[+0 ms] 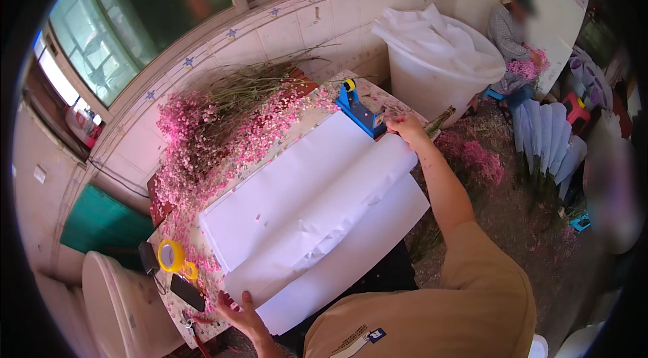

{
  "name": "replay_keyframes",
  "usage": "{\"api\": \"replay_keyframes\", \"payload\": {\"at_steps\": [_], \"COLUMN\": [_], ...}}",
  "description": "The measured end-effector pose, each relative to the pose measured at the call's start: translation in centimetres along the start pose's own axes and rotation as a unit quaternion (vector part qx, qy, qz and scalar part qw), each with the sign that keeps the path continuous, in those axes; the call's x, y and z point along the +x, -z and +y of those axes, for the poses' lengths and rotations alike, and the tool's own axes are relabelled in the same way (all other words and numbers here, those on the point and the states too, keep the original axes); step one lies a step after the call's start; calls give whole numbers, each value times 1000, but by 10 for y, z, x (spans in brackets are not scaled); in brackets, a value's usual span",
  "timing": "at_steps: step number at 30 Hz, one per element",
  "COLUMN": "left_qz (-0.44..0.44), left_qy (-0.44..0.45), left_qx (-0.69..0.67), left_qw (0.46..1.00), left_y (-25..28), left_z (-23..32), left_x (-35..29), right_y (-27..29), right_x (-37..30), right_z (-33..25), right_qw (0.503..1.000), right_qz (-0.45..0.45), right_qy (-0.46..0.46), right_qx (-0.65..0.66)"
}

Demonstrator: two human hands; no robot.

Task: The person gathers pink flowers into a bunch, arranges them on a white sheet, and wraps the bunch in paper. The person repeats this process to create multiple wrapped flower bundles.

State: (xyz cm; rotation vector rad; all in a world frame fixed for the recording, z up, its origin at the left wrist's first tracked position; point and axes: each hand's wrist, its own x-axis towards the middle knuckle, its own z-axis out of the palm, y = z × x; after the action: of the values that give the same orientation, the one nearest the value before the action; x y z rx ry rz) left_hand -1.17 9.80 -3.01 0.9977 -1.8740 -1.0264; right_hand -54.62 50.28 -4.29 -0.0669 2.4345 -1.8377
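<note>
White wrapping paper sheets [270,189] lie stacked on the table, the near part curled up into a loose roll [385,169] with a crumpled edge. My right hand [405,127] is at the far right end of the roll, right beside a blue tape dispenser [361,113]. Its fingers are pinched together; what they hold is too small to make out. At the paper's near left corner is my left hand [243,314], palm turned up and fingers apart, with nothing in it.
Pink small-blossomed flower stems [202,121] are heaped along the wall. Yellow tape rolls [171,255], a black phone [187,292] and red-handled pruning shears [196,331] lie at left. A large white tub [432,74] stands beyond the table; a person [513,40] sits holding pink flowers near wrapped bouquets [548,132].
</note>
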Motion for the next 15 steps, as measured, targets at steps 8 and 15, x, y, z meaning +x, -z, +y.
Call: {"api": "replay_keyframes", "payload": {"at_steps": [8,15], "left_qz": [-42,-52], "left_qy": [151,206], "left_qx": [-115,-254], "left_qw": [981,944], "left_y": [18,26], "left_z": [-13,-19], "left_x": [-2,-4], "right_y": [20,-167], "right_x": [0,-236], "right_z": [-78,-149], "right_qw": [858,951], "right_qz": [1,-301], "right_qy": [64,63], "right_qx": [-509,33]}}
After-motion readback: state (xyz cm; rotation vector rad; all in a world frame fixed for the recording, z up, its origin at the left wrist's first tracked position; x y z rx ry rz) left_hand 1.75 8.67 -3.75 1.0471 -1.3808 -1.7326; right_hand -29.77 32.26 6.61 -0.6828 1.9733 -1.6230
